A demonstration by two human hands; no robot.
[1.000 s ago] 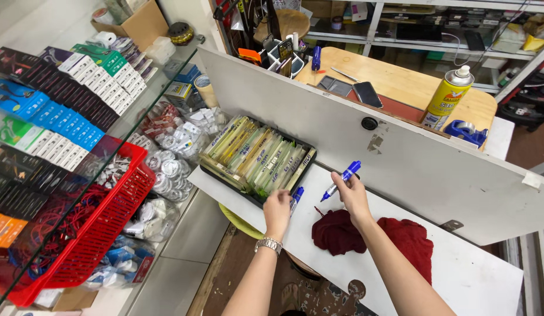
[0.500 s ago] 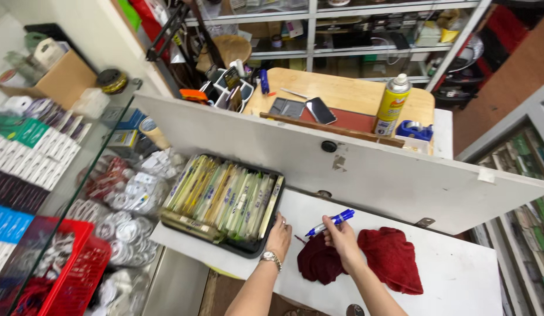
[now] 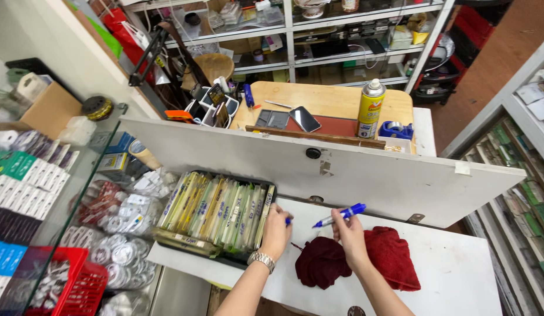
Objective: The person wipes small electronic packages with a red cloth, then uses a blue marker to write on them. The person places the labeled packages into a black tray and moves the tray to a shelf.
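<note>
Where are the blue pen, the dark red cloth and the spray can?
Blue pen (image 3: 340,215), head view, middle of its barrel.
Dark red cloth (image 3: 395,257), head view, on its right fold.
Spray can (image 3: 370,114), head view, on its yellow body.

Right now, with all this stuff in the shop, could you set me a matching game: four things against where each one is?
Things:
1. blue marker
2. spray can
3. dark red cloth
4. black tray of packets

Places:
A. on the wooden desk
B. left of both hands
C. in the right hand
D. on the white counter, under the right hand

Pairs: 1-C, 2-A, 3-D, 4-B
</note>
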